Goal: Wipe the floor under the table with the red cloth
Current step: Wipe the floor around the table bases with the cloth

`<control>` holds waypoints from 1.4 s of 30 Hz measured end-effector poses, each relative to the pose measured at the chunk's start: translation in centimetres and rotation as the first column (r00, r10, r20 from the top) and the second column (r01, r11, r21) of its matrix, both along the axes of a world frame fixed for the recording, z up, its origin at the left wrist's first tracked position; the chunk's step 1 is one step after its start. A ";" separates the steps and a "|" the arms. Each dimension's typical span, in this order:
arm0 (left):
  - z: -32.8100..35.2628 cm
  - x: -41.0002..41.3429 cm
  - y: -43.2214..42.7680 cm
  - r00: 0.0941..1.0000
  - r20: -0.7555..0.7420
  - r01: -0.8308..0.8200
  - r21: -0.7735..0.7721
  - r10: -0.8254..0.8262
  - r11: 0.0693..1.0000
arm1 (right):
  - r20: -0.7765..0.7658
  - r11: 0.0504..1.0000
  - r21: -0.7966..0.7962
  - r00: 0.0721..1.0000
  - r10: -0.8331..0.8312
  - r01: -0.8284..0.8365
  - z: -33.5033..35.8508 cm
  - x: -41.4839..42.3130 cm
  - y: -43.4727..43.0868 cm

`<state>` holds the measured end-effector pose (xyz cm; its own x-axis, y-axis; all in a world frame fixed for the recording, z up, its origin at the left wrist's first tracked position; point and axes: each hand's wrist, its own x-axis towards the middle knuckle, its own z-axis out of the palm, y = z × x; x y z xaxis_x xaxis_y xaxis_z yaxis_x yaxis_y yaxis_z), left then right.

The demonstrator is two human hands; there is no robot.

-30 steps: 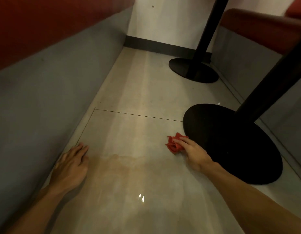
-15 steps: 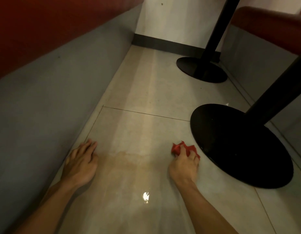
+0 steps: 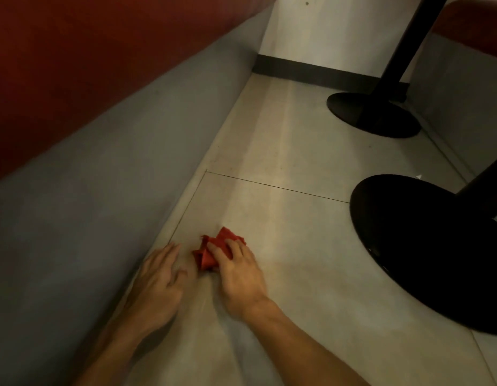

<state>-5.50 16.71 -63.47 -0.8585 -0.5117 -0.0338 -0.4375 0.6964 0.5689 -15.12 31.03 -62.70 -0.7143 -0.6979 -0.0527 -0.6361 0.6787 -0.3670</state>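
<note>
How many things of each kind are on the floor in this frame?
Red cloth: 1
Black table bases: 2, near base and far base
Hands: 2, left hand and right hand
Total: 5

Left hand (image 3: 158, 282) flat, fingers spread; right hand (image 3: 239, 271) palm-down, fingers curled over red cloth (image 3: 226, 235).

Looks like booth seating in a restaurant or café. Seen from floor level between two facing benches: red upholstered seat (image 3: 74, 65) over a grey base (image 3: 88, 218) on the left, another red seat (image 3: 475, 23) on the right. Near black table pedestal (image 3: 425, 246) and far pedestal (image 3: 372, 115) on round bases, pale tiled floor (image 3: 297, 162), white wall (image 3: 325, 32) with dark skirting (image 3: 311, 69).
</note>
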 end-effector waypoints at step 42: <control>1.1 7.4 1.5 0.987 0.122 -0.091 -0.080 0.100 0.993 | 0.082 0.960 -0.058 0.957 0.277 -0.273 1.3 -0.6 2.2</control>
<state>1.87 18.22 -62.40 -0.7968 -0.5963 -0.0971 -0.5687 0.6861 0.4537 -15.74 33.18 -61.43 -0.4882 -0.8699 -0.0703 -0.7594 0.4631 -0.4570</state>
